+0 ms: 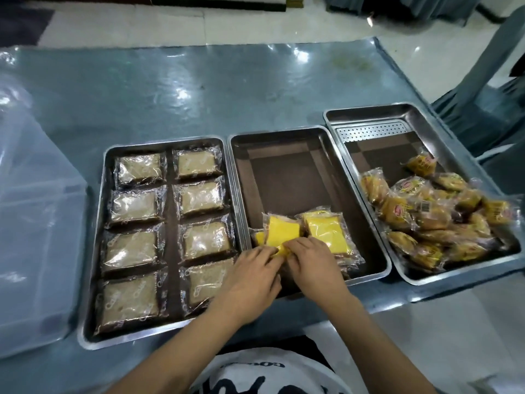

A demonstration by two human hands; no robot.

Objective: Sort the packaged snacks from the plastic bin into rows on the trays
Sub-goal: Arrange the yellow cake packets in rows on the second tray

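Plastic bin (34,223): translucent, far left on table.
Left tray (170,251): eight pale cake packets (139,169), two rows.
Middle tray (289,177): yellow packets (324,231) at near end.
Right tray (369,132): orange packets (426,211), heaped.
Left hand (250,277), right hand (315,268): both pinch the overlapping yellow packet (282,231) at its near edge.

Glossy pale floor (142,27), draped chair (483,89)
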